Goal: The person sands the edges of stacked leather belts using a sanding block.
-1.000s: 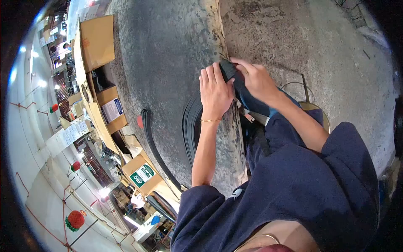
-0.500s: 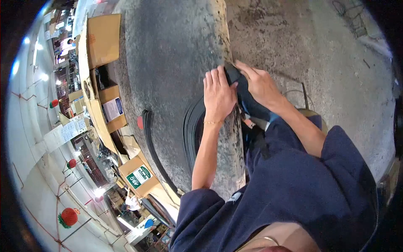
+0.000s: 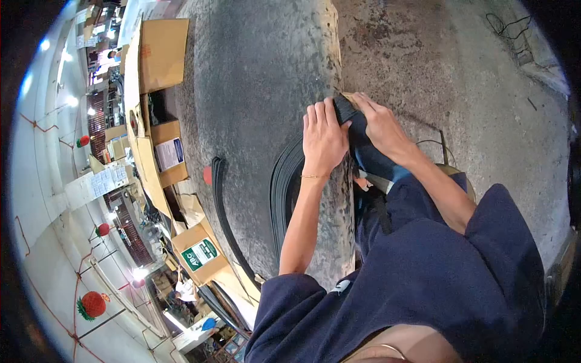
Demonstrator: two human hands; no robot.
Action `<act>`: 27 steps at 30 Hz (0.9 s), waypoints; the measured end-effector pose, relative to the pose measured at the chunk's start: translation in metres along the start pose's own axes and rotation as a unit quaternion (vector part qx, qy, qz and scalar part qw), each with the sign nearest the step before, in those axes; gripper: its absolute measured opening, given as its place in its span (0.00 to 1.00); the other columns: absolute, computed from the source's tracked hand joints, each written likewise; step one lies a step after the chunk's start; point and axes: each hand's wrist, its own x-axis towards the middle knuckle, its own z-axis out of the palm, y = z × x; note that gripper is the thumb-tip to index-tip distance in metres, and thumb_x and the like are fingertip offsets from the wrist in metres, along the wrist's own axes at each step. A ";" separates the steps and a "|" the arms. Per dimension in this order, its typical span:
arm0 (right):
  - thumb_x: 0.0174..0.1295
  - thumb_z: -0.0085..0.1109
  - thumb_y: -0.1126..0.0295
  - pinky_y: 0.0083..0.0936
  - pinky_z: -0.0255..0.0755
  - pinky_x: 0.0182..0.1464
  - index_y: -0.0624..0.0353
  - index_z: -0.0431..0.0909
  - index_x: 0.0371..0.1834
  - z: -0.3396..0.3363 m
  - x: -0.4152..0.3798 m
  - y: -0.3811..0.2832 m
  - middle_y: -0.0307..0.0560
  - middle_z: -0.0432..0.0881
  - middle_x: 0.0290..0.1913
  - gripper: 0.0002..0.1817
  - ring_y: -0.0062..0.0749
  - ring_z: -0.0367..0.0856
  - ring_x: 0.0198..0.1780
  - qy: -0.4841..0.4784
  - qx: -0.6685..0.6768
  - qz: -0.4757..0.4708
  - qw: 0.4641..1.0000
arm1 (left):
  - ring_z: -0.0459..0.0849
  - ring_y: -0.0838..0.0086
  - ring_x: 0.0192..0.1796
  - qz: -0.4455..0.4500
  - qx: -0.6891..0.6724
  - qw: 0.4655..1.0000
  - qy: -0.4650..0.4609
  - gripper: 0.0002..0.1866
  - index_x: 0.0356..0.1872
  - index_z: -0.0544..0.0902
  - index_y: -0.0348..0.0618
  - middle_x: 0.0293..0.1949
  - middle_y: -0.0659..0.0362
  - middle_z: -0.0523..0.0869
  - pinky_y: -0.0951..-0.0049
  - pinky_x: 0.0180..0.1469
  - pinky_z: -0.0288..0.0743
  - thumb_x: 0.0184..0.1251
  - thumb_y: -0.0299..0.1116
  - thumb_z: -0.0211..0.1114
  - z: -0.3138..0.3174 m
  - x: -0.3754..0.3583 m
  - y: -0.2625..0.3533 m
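Observation:
A bundle of thin black strips (image 3: 284,175), rubber-like in look, curves across the dark worktable (image 3: 242,72) and bends round to the table's edge. My left hand (image 3: 325,140) is wrapped over the bundle near its end, with the thumb along the near side. On the other side of that end, my right hand (image 3: 387,132) presses its fingers against the strips, just over the table edge. Between both hands the stacked strip end shows as a black block. My palms hide the rest of the grip.
Another black strip bundle (image 3: 221,199) lies along the table's far side beside a red round spot (image 3: 207,175). Open cardboard boxes (image 3: 163,54) line that side. Concrete floor (image 3: 484,121) lies to the right, with a loose black cable (image 3: 508,27).
The whole view has shifted slightly. Both hands keep hold of the strip end, and my right fingers sit a little more bent over it.

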 end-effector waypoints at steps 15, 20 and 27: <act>0.67 0.49 0.80 0.40 0.73 0.73 0.75 0.62 0.74 -0.010 0.008 -0.015 0.69 0.70 0.72 0.30 0.60 0.72 0.74 -0.100 -0.068 0.057 0.991 | 0.73 0.46 0.57 -0.008 0.005 1.000 0.018 0.35 0.67 0.67 0.25 0.52 0.42 0.74 0.52 0.60 0.69 0.60 0.33 0.66 0.004 -0.002 0.002; 0.65 0.49 0.83 0.46 0.81 0.62 0.74 0.63 0.71 -0.002 -0.007 -0.020 0.74 0.72 0.67 0.28 0.64 0.81 0.63 -0.040 -0.211 -0.104 0.971 | 0.74 0.48 0.57 0.005 0.027 0.999 0.017 0.35 0.66 0.68 0.24 0.54 0.43 0.75 0.54 0.59 0.69 0.63 0.35 0.68 0.001 -0.004 0.002; 0.66 0.49 0.82 0.48 0.81 0.61 0.73 0.64 0.70 0.004 -0.017 -0.021 0.73 0.71 0.69 0.27 0.65 0.82 0.60 0.025 -0.179 -0.103 0.978 | 0.74 0.47 0.57 0.000 0.027 0.999 0.031 0.32 0.64 0.69 0.27 0.53 0.43 0.76 0.53 0.59 0.70 0.64 0.37 0.67 0.004 -0.004 0.001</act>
